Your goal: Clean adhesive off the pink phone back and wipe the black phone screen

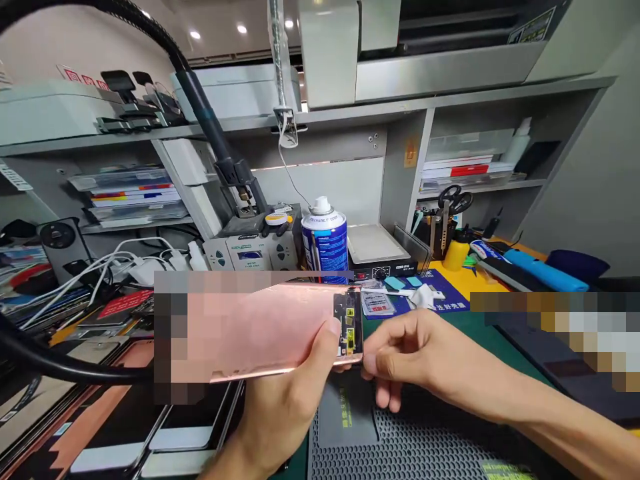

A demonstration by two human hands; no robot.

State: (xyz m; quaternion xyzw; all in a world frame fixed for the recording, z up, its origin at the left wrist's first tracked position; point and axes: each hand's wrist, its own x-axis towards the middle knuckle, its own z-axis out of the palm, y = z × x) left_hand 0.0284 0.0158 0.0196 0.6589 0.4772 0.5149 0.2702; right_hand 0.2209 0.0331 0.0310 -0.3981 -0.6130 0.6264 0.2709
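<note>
**Left hand [285, 407] grips an opened pink phone [265, 333] while the right hand [415, 353] works close at its end**

The phone is held up above the counter [465, 283], lying sideways, pink surface towards the camera. The left hand clasps it from below near its right end, the thumb pressed flat on the pink surface and the other fingers mostly hidden behind. Pixelated blocks cover the phone's left end. At the right end a black strip [345, 307] shows small components outlined in yellow.

The right hand is at the phone's lower right corner, thumb and forefinger drawn together and the remaining fingers curled beneath. Whether they pinch anything, or touch the edge, I cannot tell.

Beneath the hands is a grey perforated mat [400, 447] with a smooth panel [345, 420] bearing yellow-green characters. To the lower left, several dark phone panels [125, 417] with pale ends lie side by side, and a black hose [75, 370] crosses above them.

Behind the phone stand a grey rework station [250, 253], a blue spray can [325, 247] with a white cap and a flat-topped unit [377, 243] with a knob. Farther right are black-handled scissors [455, 200] and a yellow bottle [455, 252].
</note>
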